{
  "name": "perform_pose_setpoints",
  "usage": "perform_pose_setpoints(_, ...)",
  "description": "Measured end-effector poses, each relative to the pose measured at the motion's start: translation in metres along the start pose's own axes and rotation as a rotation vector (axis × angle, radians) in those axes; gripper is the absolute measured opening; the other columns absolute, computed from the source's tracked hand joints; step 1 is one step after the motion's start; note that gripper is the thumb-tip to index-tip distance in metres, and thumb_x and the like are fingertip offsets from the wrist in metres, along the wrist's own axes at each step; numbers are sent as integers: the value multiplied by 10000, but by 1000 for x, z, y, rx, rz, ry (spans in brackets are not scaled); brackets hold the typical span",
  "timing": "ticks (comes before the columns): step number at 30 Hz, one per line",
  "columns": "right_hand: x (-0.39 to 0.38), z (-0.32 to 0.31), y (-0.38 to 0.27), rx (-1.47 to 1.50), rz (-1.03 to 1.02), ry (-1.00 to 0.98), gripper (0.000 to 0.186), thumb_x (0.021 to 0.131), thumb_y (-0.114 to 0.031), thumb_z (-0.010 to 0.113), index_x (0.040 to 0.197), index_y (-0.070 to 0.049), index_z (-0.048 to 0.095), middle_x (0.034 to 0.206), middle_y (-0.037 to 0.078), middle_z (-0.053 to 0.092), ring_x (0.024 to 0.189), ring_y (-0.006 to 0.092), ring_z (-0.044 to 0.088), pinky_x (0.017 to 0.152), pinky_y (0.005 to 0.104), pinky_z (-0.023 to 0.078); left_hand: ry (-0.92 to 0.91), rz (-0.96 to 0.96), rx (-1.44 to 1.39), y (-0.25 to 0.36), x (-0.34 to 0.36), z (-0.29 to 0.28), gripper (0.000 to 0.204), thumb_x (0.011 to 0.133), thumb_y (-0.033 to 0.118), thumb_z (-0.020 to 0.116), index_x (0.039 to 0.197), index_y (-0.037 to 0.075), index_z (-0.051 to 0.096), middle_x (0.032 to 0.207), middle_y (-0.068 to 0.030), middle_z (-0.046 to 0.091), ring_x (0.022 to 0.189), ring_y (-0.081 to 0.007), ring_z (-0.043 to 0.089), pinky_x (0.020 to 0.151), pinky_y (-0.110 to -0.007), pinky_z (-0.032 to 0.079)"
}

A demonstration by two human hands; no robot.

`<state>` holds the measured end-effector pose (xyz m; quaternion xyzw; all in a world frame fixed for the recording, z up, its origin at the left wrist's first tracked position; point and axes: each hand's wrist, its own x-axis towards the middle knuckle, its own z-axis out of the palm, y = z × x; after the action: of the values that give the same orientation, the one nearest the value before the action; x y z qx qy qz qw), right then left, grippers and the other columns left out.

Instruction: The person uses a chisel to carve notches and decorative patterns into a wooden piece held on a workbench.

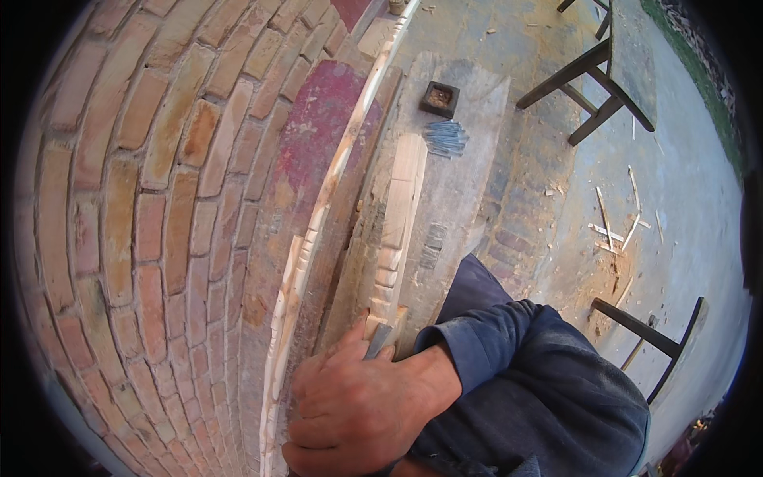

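Note:
My right hand comes in from the lower right in a dark blue sleeve, its fingers curled into a fist. A flat grey chisel blade sticks out past the fingers; the handle is hidden. The blade rests against the near end of a pale wooden piece with several notches cut across it. This piece lies lengthwise on a worn wooden board. My left hand cannot be made out; a bit of skin under the right hand at the lower edge is too hidden to tell.
A long notched wooden strip runs along the left, beside the brick wall. On the board's far end are a small dark square box and a heap of nails. Dark benches and wood scraps are at right.

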<state>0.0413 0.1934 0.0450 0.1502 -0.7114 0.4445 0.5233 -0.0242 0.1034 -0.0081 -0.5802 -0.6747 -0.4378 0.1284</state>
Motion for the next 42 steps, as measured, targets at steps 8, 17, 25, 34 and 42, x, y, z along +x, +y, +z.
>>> perform_pose_setpoints(8,1,6,3,-101,-50,-30,385,923,-421,691,750,-117,531,656,10,471,555,200,545,512,374,409,-417,-450,-224,-17,6,0,115,889,169,713,885,62,670,755,-37,737,633,-134,602,631,-281,455)
perform_pose_setpoints(17,-5,6,10,-152,-81,-5,388,944,-422,676,748,-125,523,660,0,453,562,189,518,503,368,379,-527,-495,-286,-39,14,33,141,884,153,716,961,46,667,758,-55,734,636,-152,618,631,-292,472)
perform_pose_setpoints(25,-6,10,13,-99,-66,-84,334,924,-390,690,800,-105,567,703,10,453,579,195,537,503,354,400,-541,-545,-285,-26,10,3,191,879,139,720,1028,33,664,761,-70,732,639,-168,633,632,-302,486)
perform_pose_setpoints(34,-5,10,1,-108,64,53,303,909,-340,684,864,-68,559,752,51,464,642,235,571,561,392,460,-562,-468,-260,-33,22,46,261,874,123,723,1104,17,661,765,-88,729,642,-186,649,632,-313,502)
perform_pose_setpoints(42,-9,8,3,-37,-53,85,335,948,-366,686,835,-66,589,718,27,444,585,204,531,515,355,413,-579,-472,-253,-39,20,52,327,870,108,727,1172,3,658,768,-104,726,645,-203,663,632,-323,516)
